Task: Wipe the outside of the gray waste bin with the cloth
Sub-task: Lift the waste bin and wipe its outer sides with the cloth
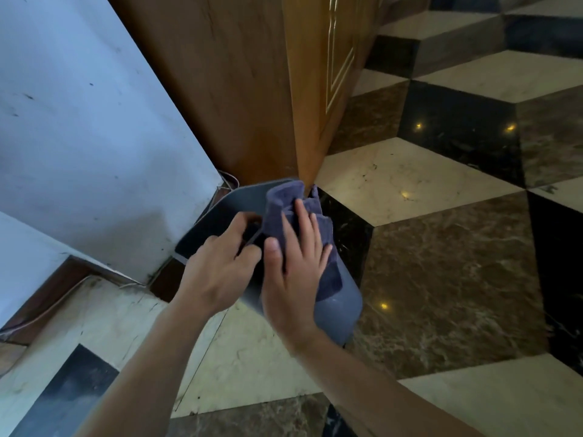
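Checkered floor (441, 279) lay under the gray waste bin (340, 307); your left hand (220, 266) clasped its rim while your right hand (293, 263) pressed the cloth (284, 200) flat against its side, wiping seemingly unfinished.

bare forearms, apparently no sleeves

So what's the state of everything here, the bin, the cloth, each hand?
Bin: upright on the floor, open at the top, inside too dark to see.
Cloth: bunched, draped over the bin's rim and down its outer side.
Left hand: gripping the bin's rim.
Right hand: fingers spread, pressing the cloth flat against the bin.
Cupboard: standing right behind the bin.
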